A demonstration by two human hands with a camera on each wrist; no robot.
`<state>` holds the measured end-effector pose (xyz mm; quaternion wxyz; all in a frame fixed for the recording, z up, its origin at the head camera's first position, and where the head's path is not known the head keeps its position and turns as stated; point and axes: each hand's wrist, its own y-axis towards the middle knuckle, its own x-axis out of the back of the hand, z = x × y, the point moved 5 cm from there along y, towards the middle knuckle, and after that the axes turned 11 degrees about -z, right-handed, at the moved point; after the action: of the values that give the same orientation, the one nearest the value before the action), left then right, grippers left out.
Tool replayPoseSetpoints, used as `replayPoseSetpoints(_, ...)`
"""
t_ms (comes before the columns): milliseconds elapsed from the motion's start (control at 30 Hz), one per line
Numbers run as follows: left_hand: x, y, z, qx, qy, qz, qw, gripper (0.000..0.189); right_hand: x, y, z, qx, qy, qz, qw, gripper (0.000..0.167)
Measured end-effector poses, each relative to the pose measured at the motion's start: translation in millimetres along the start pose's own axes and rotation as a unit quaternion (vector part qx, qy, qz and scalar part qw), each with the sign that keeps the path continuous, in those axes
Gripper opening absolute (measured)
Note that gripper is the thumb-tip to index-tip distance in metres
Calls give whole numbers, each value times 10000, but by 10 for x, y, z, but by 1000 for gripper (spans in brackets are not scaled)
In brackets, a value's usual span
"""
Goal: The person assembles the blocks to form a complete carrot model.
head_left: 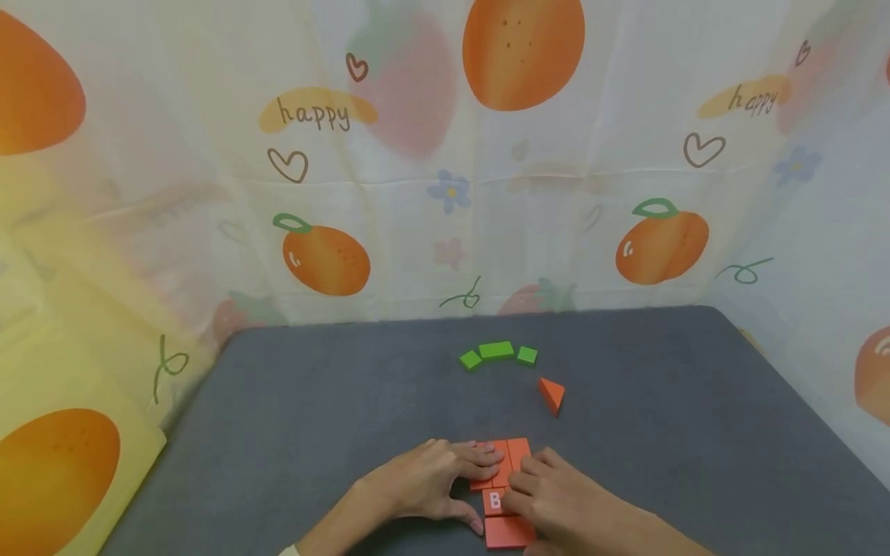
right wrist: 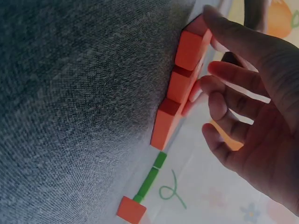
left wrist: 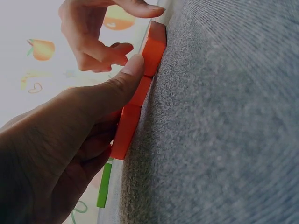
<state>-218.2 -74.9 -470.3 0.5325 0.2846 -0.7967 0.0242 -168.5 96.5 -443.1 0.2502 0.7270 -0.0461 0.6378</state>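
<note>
Flat orange blocks (head_left: 511,531) lie together on the dark table, one bearing a white "B" label (head_left: 494,500). My left hand (head_left: 445,475) rests its fingers on the far orange blocks, and its thumb lies along their left side. In the left wrist view that thumb (left wrist: 134,65) meets the edge of the orange row (left wrist: 127,128). Over the right side of the blocks is my right hand (head_left: 556,494), its fingers loosely bent and partly covering the labelled block. From the right wrist, the thumb (right wrist: 224,23) appears at the nearest block (right wrist: 189,50); contact is hard to tell.
Beyond the hands, an orange triangular block (head_left: 552,395) lies on the table. Farther back are a long green block (head_left: 497,350) and two small green blocks, left (head_left: 470,361) and right (head_left: 527,355). A fruit-printed cloth (head_left: 403,216) hangs behind the grey tabletop (head_left: 313,401).
</note>
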Motion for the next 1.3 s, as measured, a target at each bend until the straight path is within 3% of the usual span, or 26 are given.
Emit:
replayPoseSetpoints(233,-8,5,12,63,-6,6,10000,68,-17,32,8,-35,84,-284,9996,39)
replayPoseSetpoints(467,-16,26,4,230,95,19,9997,69,-49,40,-7,-277,118,-114,9995,40)
replayPoseSetpoints(667,-10,27,-5,238,159,-35,9996,68,-32,37,5,-251,150,-346,9990,42)
replayPoseSetpoints(1300,-28,24,-15,183,330,-103,9992,67,-56,48,14,-196,149,-190,9995,43)
